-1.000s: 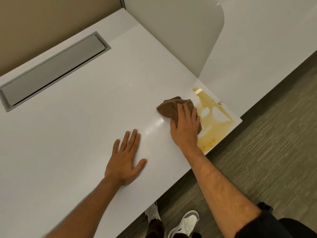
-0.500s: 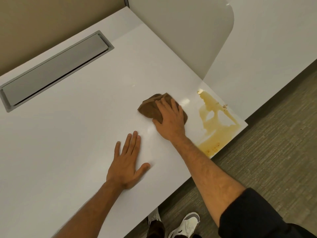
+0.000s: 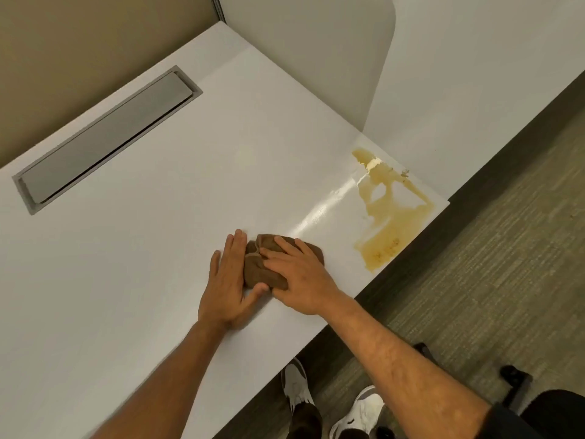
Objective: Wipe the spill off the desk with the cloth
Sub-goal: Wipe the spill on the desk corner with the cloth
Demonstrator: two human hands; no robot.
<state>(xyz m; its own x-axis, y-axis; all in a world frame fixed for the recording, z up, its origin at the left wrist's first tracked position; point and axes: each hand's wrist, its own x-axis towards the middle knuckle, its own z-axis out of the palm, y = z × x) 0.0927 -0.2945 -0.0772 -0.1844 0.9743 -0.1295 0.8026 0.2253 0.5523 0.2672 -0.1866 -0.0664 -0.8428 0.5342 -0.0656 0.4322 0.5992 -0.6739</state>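
Spreading wide beneath me, the white bench carries a grey cable hatch at its far left. At the right corner the yellow-brown spill lies unwiped, with a wet streak trailing from it toward my hands. Since half a second ago the brown cloth has slid back along that streak, away from the spill. My right hand presses it, fingers curled over. My left hand, flat and relaxed, now touches the cloth's left edge.
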